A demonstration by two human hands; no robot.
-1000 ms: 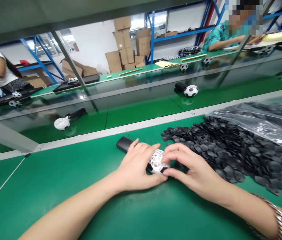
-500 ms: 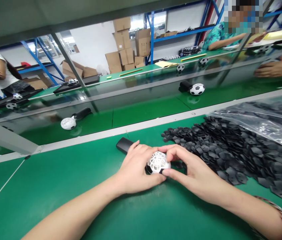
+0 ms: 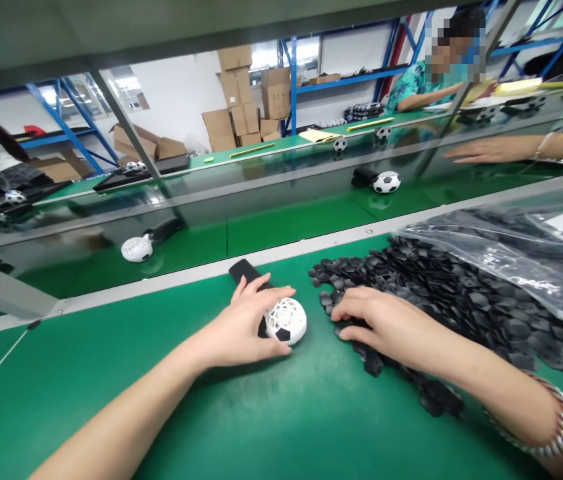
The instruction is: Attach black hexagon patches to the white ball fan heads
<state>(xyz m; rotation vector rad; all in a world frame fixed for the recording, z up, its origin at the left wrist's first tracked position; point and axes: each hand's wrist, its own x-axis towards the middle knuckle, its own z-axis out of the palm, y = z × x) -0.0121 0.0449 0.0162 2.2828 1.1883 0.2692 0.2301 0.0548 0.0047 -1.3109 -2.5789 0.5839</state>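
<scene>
My left hand [image 3: 241,327] curves round a white openwork soccer-ball-shaped head [image 3: 292,321] that lies on the green table, thumb at its near side and fingers over its far side. One black panel shows on the head's front. A black handle [image 3: 242,269] sticks out behind my left fingers. To the right, my right hand [image 3: 374,320] has its thumb and fingers pinched at the left edge of a pile of small flat black pieces [image 3: 441,280]. Dark pieces show between and below the fingertips; exactly which one they grip is partly hidden.
A clear plastic bag [image 3: 521,247] covers the pile's back right. Beyond the metal rail [image 3: 321,237], the green line carries a white ball head [image 3: 136,249] and a soccer ball head [image 3: 386,182], both with dark handles. Another person's hand [image 3: 496,149] reaches in at right; two people are further back.
My right hand has left the ball head and moved to the black pieces, some now spread nearer me. My left hand and the ball head shifted left in view. Another person's hand reaches further in.
</scene>
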